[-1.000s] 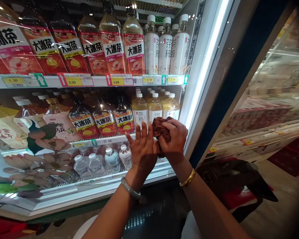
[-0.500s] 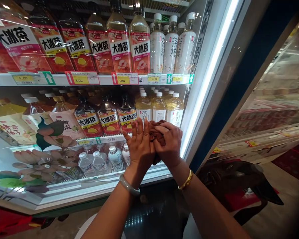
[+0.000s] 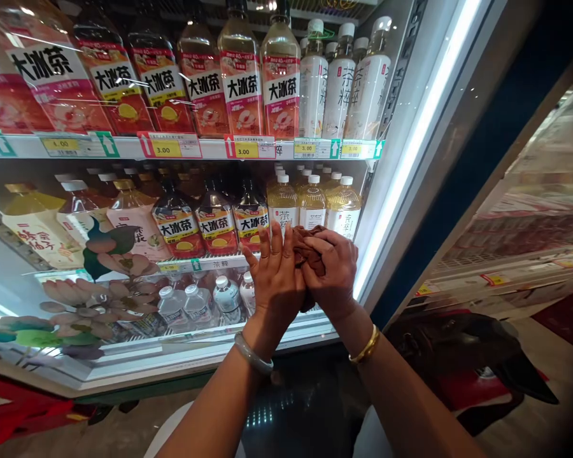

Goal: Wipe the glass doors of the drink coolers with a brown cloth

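My right hand point(image 3: 333, 268) is closed around a crumpled brown cloth point(image 3: 310, 249) in front of the glass door of a drinks cooler. Beside it, my left hand point(image 3: 275, 273) is spread with its fingers pointing up, its thumb out to the left. The two hands meet at the cloth, whose lower part is mostly hidden between them. Behind the glass, just above my fingers, stand bottles of pale yellow tea point(image 3: 314, 202) with white caps. Left of those are dark-capped iced tea bottles point(image 3: 216, 222).
Large tea bottles point(image 3: 239, 83) line the upper shelf, over a price-tag strip point(image 3: 210, 147). Small clear bottles point(image 3: 198, 305) stand low down. A flower decal point(image 3: 117, 273) covers the glass at left. The dark door frame point(image 3: 439, 197) rises at right, with a shelf unit point(image 3: 530, 222) beyond.
The cooler has shifted slightly right in view. My hands have moved a little to the right in the picture too, keeping nearly the same pose around the brown cloth.
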The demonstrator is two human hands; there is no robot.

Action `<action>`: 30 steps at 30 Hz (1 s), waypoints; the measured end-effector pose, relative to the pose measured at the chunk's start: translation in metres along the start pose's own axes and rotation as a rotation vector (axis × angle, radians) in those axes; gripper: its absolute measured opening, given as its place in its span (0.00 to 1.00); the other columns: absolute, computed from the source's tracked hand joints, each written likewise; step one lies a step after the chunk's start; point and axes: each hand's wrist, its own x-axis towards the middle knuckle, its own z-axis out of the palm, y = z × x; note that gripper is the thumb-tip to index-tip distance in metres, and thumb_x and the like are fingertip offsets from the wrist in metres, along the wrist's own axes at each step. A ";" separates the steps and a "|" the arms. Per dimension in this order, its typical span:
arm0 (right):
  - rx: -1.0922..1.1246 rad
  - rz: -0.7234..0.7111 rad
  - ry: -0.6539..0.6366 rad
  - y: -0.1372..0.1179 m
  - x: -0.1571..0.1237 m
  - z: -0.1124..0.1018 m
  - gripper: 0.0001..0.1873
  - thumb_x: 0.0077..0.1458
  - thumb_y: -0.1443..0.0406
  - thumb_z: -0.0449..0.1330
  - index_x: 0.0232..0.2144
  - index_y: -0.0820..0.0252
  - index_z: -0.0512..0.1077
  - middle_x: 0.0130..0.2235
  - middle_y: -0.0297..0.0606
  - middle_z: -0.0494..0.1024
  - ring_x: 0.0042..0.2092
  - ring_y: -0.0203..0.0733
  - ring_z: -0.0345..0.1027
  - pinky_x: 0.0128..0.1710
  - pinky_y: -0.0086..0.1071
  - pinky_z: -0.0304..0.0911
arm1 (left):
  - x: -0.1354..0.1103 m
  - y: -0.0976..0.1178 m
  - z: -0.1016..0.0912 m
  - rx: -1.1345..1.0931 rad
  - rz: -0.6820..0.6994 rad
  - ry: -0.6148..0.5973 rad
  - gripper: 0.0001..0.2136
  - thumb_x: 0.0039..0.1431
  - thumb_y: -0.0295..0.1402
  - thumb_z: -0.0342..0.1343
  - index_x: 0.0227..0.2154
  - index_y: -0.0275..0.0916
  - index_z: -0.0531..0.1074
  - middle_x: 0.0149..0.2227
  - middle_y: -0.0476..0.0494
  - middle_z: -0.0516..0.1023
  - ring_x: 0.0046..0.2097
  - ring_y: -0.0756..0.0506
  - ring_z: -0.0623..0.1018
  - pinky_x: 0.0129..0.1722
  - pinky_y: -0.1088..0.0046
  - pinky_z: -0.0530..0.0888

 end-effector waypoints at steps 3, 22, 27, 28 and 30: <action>-0.001 0.009 0.034 0.011 0.007 -0.006 0.19 0.54 0.66 0.64 0.49 0.50 0.74 0.50 0.38 0.77 0.52 0.48 0.72 0.56 0.44 0.63 | 0.001 0.002 -0.003 0.002 -0.003 -0.004 0.38 0.67 0.29 0.51 0.75 0.37 0.41 0.75 0.37 0.44 0.77 0.38 0.41 0.74 0.48 0.30; 0.029 0.094 0.110 -0.036 0.014 0.023 0.19 0.53 0.68 0.63 0.49 0.53 0.75 0.50 0.40 0.77 0.55 0.50 0.71 0.58 0.47 0.63 | -0.009 -0.048 -0.035 0.081 0.010 -0.032 0.39 0.66 0.30 0.51 0.75 0.40 0.38 0.76 0.39 0.40 0.77 0.39 0.39 0.75 0.51 0.31; 0.079 -0.024 -0.057 -0.063 -0.005 0.041 0.17 0.55 0.68 0.63 0.48 0.54 0.76 0.49 0.38 0.79 0.52 0.46 0.72 0.57 0.43 0.61 | -0.017 -0.064 -0.042 0.075 0.033 -0.031 0.38 0.67 0.27 0.49 0.75 0.37 0.38 0.76 0.37 0.36 0.77 0.38 0.38 0.76 0.51 0.36; 0.086 -0.037 -0.049 -0.063 -0.003 0.041 0.17 0.55 0.68 0.63 0.48 0.53 0.76 0.49 0.38 0.79 0.52 0.46 0.72 0.58 0.42 0.61 | -0.018 -0.068 -0.045 0.079 0.038 -0.043 0.39 0.66 0.27 0.50 0.75 0.37 0.38 0.76 0.37 0.37 0.77 0.38 0.39 0.76 0.51 0.36; 0.079 -0.041 -0.001 -0.060 0.007 0.040 0.18 0.55 0.67 0.64 0.49 0.53 0.76 0.50 0.39 0.79 0.53 0.47 0.72 0.58 0.43 0.61 | -0.019 -0.076 -0.053 0.091 0.055 -0.054 0.40 0.66 0.28 0.52 0.75 0.37 0.38 0.76 0.36 0.39 0.77 0.39 0.40 0.76 0.52 0.37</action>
